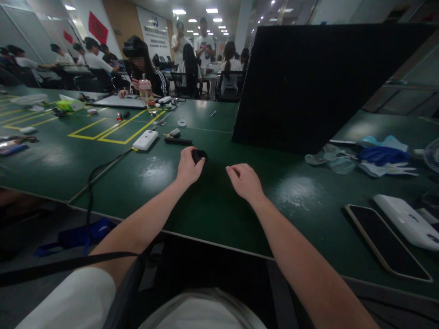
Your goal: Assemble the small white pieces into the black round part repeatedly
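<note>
My left hand (pixel 188 167) rests on the dark green table (pixel 212 205) with its fingers closed round a small black object (pixel 199 156). What the object is I cannot make out. My right hand (pixel 244 181) lies a short way to the right, knuckles up, fingers curled loosely down onto the table; I see nothing in it. Both forearms reach in from the near edge.
A large black board (pixel 308 82) leans behind the hands. A white power bank (pixel 145 140), a black bar (pixel 178 141) and a cable (pixel 103 169) lie at left. At right lie blue gloves (pixel 382 155), a phone (pixel 386 242) and a white device (pixel 406 221). People sit at far tables.
</note>
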A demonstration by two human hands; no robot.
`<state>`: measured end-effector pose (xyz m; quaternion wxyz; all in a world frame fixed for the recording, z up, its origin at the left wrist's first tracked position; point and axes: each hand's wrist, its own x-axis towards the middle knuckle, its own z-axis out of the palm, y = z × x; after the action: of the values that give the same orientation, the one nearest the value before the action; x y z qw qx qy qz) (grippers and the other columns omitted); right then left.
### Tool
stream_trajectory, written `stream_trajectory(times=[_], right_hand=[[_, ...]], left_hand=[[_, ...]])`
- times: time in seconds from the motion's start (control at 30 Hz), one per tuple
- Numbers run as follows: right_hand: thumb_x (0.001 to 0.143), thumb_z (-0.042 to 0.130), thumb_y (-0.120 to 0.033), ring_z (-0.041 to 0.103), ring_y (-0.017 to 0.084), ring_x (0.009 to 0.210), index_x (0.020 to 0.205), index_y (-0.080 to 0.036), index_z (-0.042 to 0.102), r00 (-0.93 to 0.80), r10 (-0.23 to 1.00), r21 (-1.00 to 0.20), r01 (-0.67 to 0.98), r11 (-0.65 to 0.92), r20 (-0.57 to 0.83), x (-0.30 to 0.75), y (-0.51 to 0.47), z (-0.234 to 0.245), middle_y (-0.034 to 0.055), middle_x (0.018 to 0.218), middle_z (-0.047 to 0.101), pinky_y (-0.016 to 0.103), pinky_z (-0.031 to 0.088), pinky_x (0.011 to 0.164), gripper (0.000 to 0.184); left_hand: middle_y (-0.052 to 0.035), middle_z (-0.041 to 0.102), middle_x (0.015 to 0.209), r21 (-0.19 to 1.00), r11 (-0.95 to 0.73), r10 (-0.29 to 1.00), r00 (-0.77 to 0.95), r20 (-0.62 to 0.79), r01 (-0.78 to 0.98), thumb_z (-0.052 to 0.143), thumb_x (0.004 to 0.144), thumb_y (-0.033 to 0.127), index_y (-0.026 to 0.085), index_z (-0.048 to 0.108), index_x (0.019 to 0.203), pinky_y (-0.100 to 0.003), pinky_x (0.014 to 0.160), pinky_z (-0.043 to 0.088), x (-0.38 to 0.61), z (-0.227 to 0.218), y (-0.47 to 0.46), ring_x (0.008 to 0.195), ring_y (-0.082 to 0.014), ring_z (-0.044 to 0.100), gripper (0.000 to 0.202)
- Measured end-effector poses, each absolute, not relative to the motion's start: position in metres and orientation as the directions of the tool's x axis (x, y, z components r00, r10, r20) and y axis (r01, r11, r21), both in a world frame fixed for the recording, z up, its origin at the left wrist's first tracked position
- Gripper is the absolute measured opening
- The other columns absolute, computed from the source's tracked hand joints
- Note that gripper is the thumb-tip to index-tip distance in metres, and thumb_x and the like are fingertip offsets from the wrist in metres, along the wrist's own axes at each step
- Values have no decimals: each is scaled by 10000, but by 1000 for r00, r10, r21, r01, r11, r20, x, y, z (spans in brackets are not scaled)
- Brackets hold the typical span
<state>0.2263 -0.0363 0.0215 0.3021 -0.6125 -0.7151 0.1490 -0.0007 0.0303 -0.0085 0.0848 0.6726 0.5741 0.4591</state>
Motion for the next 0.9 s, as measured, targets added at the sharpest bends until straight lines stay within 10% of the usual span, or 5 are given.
stream_trajectory(times=[0.27, 0.7, 0.9], right_hand=[[872, 668, -501, 592, 340, 1179, 1257, -205, 666, -150, 980, -538, 819, 197, 132, 231, -27, 3, 147, 1369, 588, 492, 509, 956, 486], [734, 789, -470, 558, 398, 1254, 1547, -244, 354, -22, 988, -586, 803, 107, 150, 238, -19, 4, 168, 1482, 507, 554, 508, 969, 949], [779, 761, -419, 656, 323, 1099, 1434, -288, 492, -142, 985, -662, 730, 172, 99, 239, -21, 7, 92, 1281, 662, 495, 557, 900, 720]], left_hand=[[-141, 648, 1206, 551, -493, 869, 412, 274, 673, 577, 933, 415, 191, 467, 1309, -443, 937, 517, 37, -8, 24, 1078, -289, 663, 451], [-166, 656, 1192, 832, -302, 937, 305, 169, 466, 527, 965, 464, 175, 411, 1333, -443, 907, 537, 77, -4, -3, 1035, -282, 675, 481], [-142, 618, 1264, 902, -235, 943, 309, 122, 361, 524, 965, 486, 200, 418, 1343, -423, 947, 540, 70, -2, -7, 1132, -264, 633, 485]])
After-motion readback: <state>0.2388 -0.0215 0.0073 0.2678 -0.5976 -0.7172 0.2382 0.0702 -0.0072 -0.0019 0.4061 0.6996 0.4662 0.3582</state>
